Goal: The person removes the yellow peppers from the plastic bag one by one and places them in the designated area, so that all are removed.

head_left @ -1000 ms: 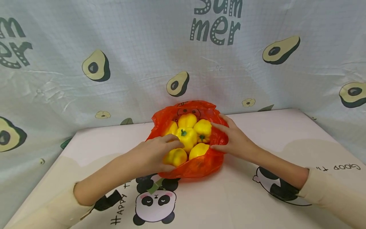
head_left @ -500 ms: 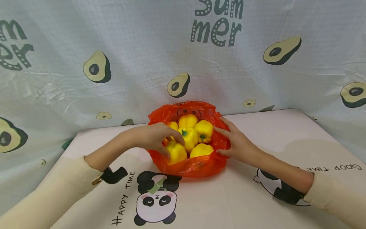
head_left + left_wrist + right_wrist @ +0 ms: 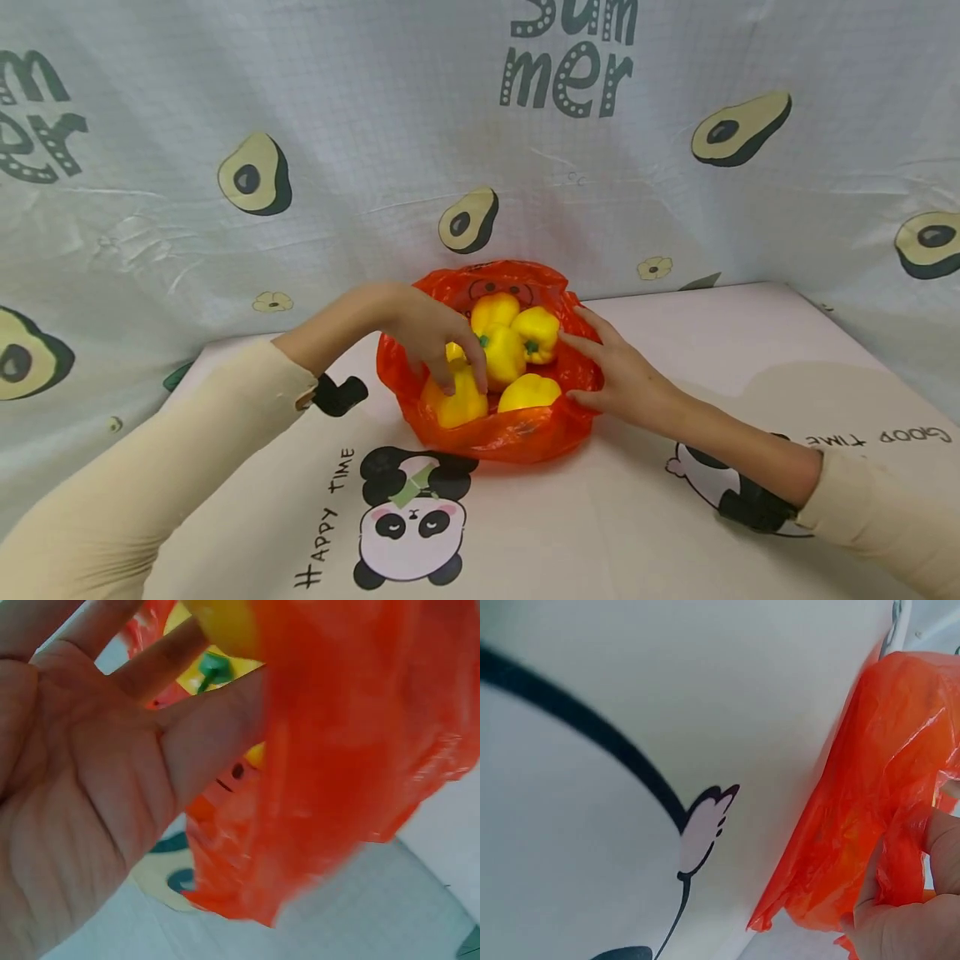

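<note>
An orange-red plastic bag [image 3: 517,437] sits wide-mouthed on the table, with several yellow bell peppers [image 3: 505,358] inside. My left hand [image 3: 435,329] reaches down into its left side. Its fingers hold the front-left bell pepper [image 3: 461,408] from above; part of that pepper is hidden by the hand. In the left wrist view, the bag's film [image 3: 352,750] covers the fingertips, and a green stem [image 3: 216,667] shows between the fingers. My right hand [image 3: 626,375] holds the bag's right rim, with film [image 3: 904,862] between thumb and fingers in the right wrist view.
The pale table [image 3: 570,533] bears printed pandas [image 3: 408,533] and lettering. Behind it hangs a light curtain [image 3: 360,167] printed with avocados. A dark strap [image 3: 341,396] hangs at my left wrist.
My left arm has swung up and inward, and the hand has gone from the bag's front-left rim onto the front-left bell pepper. The middle bell pepper has tilted. My right hand has stayed nearly still.
</note>
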`<state>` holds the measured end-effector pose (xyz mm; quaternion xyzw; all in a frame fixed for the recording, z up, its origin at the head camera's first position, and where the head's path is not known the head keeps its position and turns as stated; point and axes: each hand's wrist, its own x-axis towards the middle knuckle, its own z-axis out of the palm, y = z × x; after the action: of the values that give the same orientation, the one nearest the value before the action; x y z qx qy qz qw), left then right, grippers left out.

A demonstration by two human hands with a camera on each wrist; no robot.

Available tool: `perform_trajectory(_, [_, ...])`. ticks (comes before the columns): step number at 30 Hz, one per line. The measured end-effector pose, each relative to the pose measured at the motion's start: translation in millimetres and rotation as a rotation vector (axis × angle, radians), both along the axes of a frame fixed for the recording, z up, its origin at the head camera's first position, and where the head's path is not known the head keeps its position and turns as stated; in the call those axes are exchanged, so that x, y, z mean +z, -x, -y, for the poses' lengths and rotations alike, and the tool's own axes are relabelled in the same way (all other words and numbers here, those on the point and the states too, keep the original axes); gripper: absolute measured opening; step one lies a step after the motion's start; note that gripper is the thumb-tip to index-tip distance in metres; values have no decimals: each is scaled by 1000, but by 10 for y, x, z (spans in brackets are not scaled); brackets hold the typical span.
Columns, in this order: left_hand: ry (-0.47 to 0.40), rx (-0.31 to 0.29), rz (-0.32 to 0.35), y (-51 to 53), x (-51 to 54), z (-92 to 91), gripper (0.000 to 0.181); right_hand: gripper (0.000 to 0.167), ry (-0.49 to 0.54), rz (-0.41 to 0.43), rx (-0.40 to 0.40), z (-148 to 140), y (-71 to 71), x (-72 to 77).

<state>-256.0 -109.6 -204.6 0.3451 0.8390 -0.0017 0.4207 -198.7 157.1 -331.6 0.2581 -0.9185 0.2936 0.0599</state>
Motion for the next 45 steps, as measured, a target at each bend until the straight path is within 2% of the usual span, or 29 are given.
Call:
perform_trajectory(2, [59, 38, 25, -15, 26, -108, 32, 75, 1, 3, -4, -6, -3, -1])
perform_trajectory(5, [138, 47, 57, -26, 6, -246, 35, 75, 1, 2, -4, -11, -6, -7])
perform_trajectory(8, [212, 33, 80, -27, -49, -338, 36, 75, 3, 2, 2, -10, -8, -12])
perform_trajectory(11, [257, 11, 112, -9, -99, -389, 31, 74, 9, 0, 11, -8, -5, -12])
perform_trajectory(14, [267, -5, 148, 18, -125, -413, 27, 74, 10, -2, 16, -7, -4, -9])
perform_trajectory(17, [254, -42, 152, 48, -121, -414, 27, 74, 10, 2, 16, -9, -4, -6])
perform_trajectory(23, [228, -153, 78, 96, -73, -357, 40, 74, 15, 3, 26, -7, -2, -5])
perform_trajectory(25, [210, -194, 49, 111, -55, -323, 42, 74, 17, -3, 32, -8, 0, -6])
perform_trajectory(27, [183, -209, 29, 121, -34, -290, 42, 74, 17, -8, 34, -11, 0, -6])
perform_trajectory(39, [-84, -174, 33, 77, 150, -66, 45, 80, 21, -23, 4, -58, -13, 1])
perform_trajectory(42, [-166, -157, -23, 29, 184, 50, 45, 80, 32, -7, -13, -71, -15, -1])
perform_trajectory(45, [-235, -161, -137, -73, 220, 195, 46, 78, 77, 38, -48, -91, -9, -3])
